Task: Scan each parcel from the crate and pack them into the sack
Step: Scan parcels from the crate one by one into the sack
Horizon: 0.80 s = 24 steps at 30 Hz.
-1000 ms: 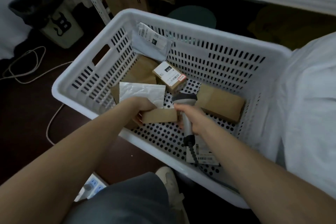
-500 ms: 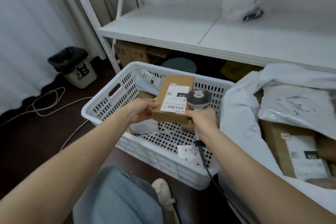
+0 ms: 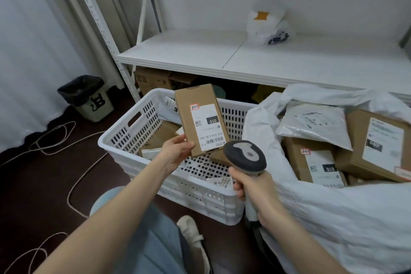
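One parcel [image 3: 195, 100] in left grip [image 3: 175, 154], beside scanner [image 3: 244, 158]

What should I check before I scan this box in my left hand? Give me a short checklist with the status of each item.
1. Grip on the box: the left hand holds its lower corner, over the crate. Ok.
2. Label faces me, and no fingers cover the barcode. Ok.
3. Scanner is gripped in the right hand. Ok.
4. Scanner window aimed at the barcode: the head sits just below the box, but the window faces away from view. Cannot tell.
5. Sack mouth is open to take the box. Ok.
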Tool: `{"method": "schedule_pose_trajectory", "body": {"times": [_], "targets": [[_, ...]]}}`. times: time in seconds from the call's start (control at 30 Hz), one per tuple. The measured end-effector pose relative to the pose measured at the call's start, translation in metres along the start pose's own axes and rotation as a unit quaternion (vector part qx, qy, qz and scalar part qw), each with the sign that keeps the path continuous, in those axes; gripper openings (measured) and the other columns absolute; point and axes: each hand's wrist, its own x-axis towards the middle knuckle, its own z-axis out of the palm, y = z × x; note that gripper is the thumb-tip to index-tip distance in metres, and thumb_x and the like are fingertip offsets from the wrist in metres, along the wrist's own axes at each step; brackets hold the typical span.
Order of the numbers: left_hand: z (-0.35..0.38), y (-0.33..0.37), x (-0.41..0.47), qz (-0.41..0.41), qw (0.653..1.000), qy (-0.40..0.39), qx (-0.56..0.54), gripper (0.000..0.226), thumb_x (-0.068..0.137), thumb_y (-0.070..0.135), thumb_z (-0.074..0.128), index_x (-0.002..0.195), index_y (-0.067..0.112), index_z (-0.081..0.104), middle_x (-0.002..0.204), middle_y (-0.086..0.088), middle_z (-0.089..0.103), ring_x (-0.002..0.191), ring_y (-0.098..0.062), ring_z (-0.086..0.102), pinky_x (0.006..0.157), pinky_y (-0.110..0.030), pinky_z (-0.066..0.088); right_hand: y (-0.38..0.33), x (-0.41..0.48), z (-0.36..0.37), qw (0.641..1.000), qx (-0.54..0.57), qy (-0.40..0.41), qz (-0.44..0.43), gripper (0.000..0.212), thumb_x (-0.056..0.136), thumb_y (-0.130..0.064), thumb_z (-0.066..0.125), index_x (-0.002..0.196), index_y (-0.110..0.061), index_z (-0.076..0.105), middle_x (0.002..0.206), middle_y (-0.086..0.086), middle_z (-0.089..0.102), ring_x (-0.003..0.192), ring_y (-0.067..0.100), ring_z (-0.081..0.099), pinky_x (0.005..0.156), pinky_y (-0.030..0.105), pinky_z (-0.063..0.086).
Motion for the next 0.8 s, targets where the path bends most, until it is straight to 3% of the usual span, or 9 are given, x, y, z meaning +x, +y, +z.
{"method": "schedule_pose_trajectory", "body": {"times": [0.17, 0.53, 0.8], "targets": [[0.009, -0.015, -0.002, 0.024, 1.000, 0.004, 0.006, 0.058, 0.082, -0.015, 0.061, 0.135, 0.002, 0.044, 0.098, -0.012, 0.071, 0.085, -0.021, 0.071, 0.073, -0.030, 0.055, 0.015, -0.022, -0.003, 1.000, -0.029, 0.009, 0.003, 0.015, 0.081, -0.020, 0.075, 0.074, -0.008, 0.070, 0.053, 0.002, 0.063, 0.048, 0.013, 0.054, 0.055, 0.029, 0.047], [0.010, -0.021, -0.005, 0.022, 1.000, 0.015, 0.012, 0.061, 0.083, -0.016, 0.059, 0.138, 0.001, 0.041, 0.098, -0.011, 0.069, 0.084, -0.020, 0.069, 0.070, -0.029, 0.054, 0.018, -0.036, -0.007, 1.000, -0.015, 0.006, 0.019, 0.017, 0.081, -0.016, 0.074, 0.067, -0.011, 0.067, 0.051, 0.003, 0.058, 0.043, 0.011, 0.050, 0.047, 0.022, 0.043], [0.013, -0.013, -0.008, 0.038, 0.999, 0.019, 0.025, 0.057, 0.084, -0.015, 0.058, 0.137, 0.001, 0.043, 0.094, -0.010, 0.069, 0.078, -0.018, 0.070, 0.067, -0.028, 0.055, 0.014, -0.034, -0.006, 1.000, -0.012, 0.001, 0.012, 0.017, 0.081, -0.017, 0.074, 0.067, -0.011, 0.067, 0.050, 0.001, 0.058, 0.044, 0.012, 0.051, 0.050, 0.025, 0.043]]}}
